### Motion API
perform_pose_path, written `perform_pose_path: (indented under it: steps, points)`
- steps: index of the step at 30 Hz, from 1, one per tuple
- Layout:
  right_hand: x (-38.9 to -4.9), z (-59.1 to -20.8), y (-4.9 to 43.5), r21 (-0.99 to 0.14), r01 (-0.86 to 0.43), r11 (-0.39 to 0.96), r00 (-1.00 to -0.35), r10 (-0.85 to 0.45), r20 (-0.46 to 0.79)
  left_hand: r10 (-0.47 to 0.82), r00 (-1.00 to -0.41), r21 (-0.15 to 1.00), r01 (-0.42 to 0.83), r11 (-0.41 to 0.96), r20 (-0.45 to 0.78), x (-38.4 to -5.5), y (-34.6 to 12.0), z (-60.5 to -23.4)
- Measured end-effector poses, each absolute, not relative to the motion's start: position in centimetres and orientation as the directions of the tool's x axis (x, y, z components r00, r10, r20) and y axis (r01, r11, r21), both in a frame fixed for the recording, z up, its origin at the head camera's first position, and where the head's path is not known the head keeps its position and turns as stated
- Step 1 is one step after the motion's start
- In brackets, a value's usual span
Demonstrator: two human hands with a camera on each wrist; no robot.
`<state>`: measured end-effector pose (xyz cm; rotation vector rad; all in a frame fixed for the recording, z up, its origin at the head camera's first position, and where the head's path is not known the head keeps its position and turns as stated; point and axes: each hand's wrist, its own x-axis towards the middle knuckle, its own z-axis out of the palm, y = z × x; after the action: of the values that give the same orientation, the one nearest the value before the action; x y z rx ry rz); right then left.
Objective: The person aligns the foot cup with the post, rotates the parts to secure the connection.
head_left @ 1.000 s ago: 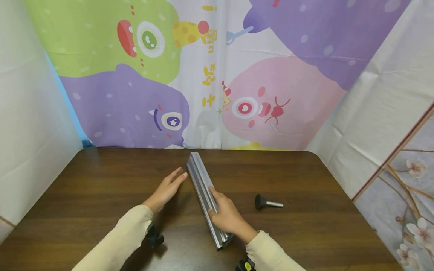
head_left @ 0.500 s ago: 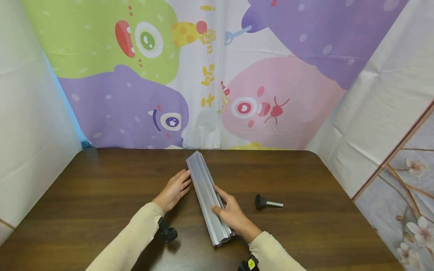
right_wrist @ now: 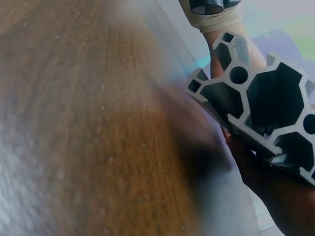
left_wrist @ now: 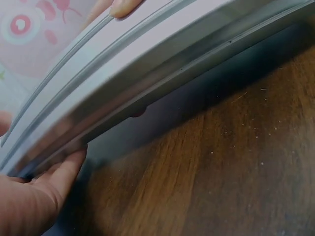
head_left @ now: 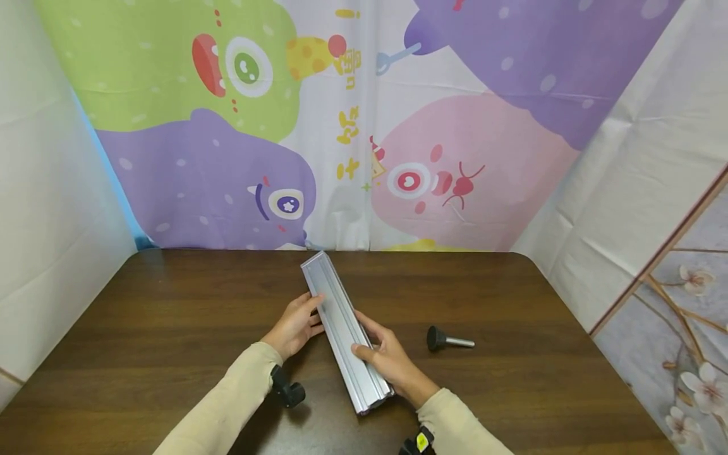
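A silver aluminium extrusion profile (head_left: 340,319) is held at a slant over the table, its far end pointing to the back left. My left hand (head_left: 291,330) grips its left edge near the far half, thumb on the upper face and fingers beneath, as the left wrist view shows the fingers (left_wrist: 69,169) under the profile (left_wrist: 110,81). Toward the near end my right hand (head_left: 394,361) holds the right side, thumb on top and fingers along the far side. Hollow channels appear at the profile's cut end (right_wrist: 242,89) in the right wrist view.
To the right on the brown wooden table (head_left: 512,379) lies a levelling foot (head_left: 438,339) with a black round base and metal stem. A cartoon-printed curtain (head_left: 341,215) hangs at the table's back edge, with white sheets on both sides.
The profile has rolled so its broad flat face turns upward, and its far end has shifted slightly left. My left hand has come from beside it to gripping its left edge.
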<state>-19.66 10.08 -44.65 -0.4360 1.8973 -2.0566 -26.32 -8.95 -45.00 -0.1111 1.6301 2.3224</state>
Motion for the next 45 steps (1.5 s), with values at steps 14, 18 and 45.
perform_pose_path:
  steps: [14,18,45]
  points:
    - [-19.8,-44.5,10.8,-0.997,0.019,-0.074,-0.884,-0.468,0.018,0.138,-0.975,0.914,-0.214,-0.345,-0.176,-25.9,-9.4,-43.5]
    - [-19.8,-44.2,11.1,-0.999,-0.029,-0.035,-0.891,-0.452,0.042,0.108,-0.982,0.93,-0.181,-0.32,-0.154,-25.8,-9.5,-42.2]
    - [-20.2,-42.2,10.7,-0.996,-0.079,0.039,-0.91,-0.411,0.056,0.124,-0.991,0.986,0.033,-0.166,0.054,-24.8,-9.1,-36.2]
